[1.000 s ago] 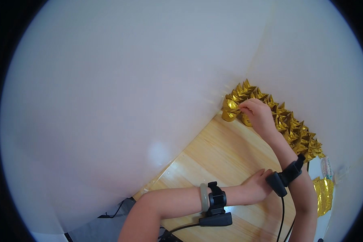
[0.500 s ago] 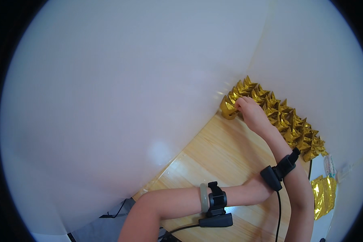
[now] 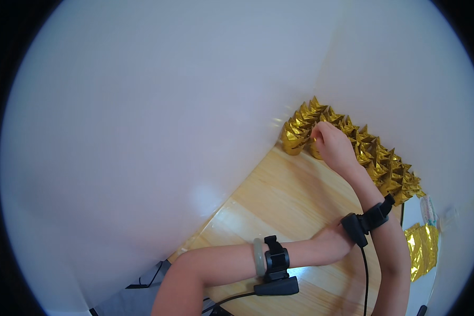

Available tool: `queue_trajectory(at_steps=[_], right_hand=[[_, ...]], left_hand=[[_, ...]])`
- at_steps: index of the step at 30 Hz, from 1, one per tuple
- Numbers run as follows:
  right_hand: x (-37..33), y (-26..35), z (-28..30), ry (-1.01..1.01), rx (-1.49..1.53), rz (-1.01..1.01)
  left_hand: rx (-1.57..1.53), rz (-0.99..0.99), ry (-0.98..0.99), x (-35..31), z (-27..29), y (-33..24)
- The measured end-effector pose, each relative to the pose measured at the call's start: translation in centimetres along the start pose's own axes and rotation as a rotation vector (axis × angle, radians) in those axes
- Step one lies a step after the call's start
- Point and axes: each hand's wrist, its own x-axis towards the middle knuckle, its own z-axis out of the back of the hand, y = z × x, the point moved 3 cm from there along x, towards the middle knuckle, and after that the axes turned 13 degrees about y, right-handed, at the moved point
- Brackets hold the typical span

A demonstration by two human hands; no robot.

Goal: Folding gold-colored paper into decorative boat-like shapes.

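Folded gold foil pieces (image 3: pixel 376 150) with pointed tips stand packed in rows along the far wall corner. My right hand (image 3: pixel 334 147) is at the left end of these rows, with its fingers curled together at a folded gold foil piece (image 3: pixel 316 151); its fingertips are partly hidden. Just left of it stands another folded foil piece (image 3: pixel 293 145) with a rounded base. My left hand (image 3: pixel 333 245) is low over the wooden table, and its fingers are hidden behind my right forearm and the black device strapped there.
The wooden tabletop (image 3: pixel 258 197) meets a white wall (image 3: pixel 142 131) on the left. Flat gold foil sheets (image 3: pixel 421 250) lie on a white surface at the right, near a small clear packet (image 3: pixel 428 208). Black cables hang from both wrist devices.
The whole view has shifted slightly, so the foil rows sit a little further left. My right hand has moved slightly right, off the leftmost foil piece. My left arm keeps its pose.
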Motion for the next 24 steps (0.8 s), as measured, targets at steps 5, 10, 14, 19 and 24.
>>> queue_trajectory(at_steps=[5, 10, 14, 19, 24], right_hand=[[-1.1, -1.6, -2.0, 0.352, 0.024, 0.054], [-1.6, -1.2, -3.1, 0.414, 0.077, 0.143], [-1.6, -1.5, -3.2, 0.374, 0.05, 0.213], [-4.0, -0.9, 0.9, 0.488, 0.207, 0.03], [-12.0, -4.6, 8.9, 0.379, 0.375, -0.214]], left_hand=[[0.187, -0.106, -0.139, -0.3, -0.1, 0.1], [0.155, -0.096, -0.032, -0.2, 0.2, 0.0], [0.143, -0.099, -0.069, -0.2, 0.2, 0.1], [0.118, -0.01, -0.069, -0.5, 0.5, 0.0], [0.077, 0.032, 0.147, -0.4, 0.9, 0.5]])
